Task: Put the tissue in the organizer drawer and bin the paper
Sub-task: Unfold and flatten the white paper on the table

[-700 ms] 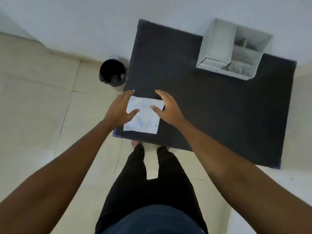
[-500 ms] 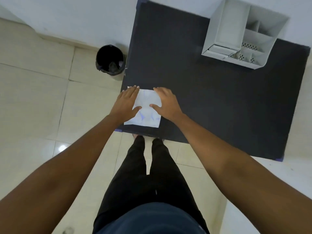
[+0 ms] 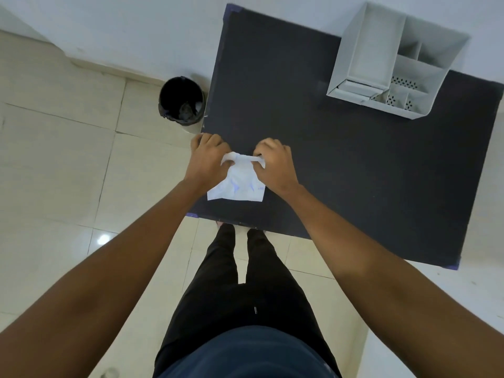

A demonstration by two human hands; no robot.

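Here, hands [image 3: 241, 162] bunching paper [image 3: 240, 184] — blue writing unreadable

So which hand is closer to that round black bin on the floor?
Left. The left hand grips the white paper near the table corner beside the black bin; the right hand is farther along the table.

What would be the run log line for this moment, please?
left hand: gripping paper far edge | right hand: same | paper: crumpling on table | bin: on floor, left

Bare forearms, black trousers [image 3: 240, 290], dark navy top [image 3: 245, 353].
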